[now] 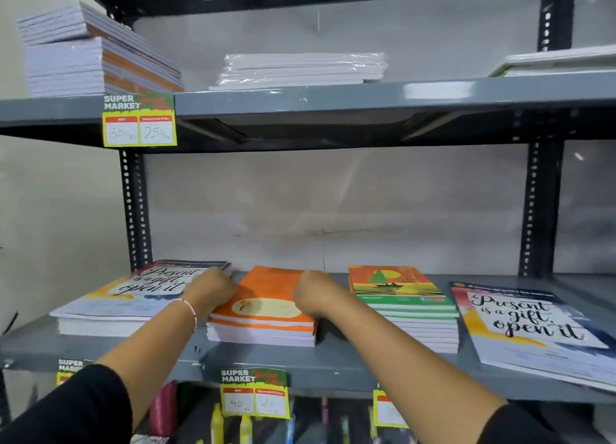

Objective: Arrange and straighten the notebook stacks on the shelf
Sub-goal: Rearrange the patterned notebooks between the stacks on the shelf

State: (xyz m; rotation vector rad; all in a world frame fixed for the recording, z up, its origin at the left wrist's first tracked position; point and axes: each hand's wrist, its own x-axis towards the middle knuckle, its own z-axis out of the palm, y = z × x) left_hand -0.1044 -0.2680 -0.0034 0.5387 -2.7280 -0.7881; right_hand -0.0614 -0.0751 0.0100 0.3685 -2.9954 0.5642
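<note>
An orange notebook stack (266, 310) lies in the middle of the grey shelf (333, 363). My left hand (210, 290) presses against its left side and my right hand (313, 295) rests on its right side, fingers curled over the top cover. To the left lies a stack with a "Present is a gift" cover (133, 297). On the right stands a taller stack topped by a sailboat cover (406, 307). Further right, a second "Present is a gift" stack (540, 330) sits skewed and hangs over the shelf's front edge.
The upper shelf (333, 100) carries a tall white-and-orange stack (93, 57), a plastic-wrapped pack (300, 69) and a pile at the far right (560, 62). Yellow price tags (255, 393) hang from the shelf edges. Pens hang below. Black slotted uprights (135, 210) frame the bay.
</note>
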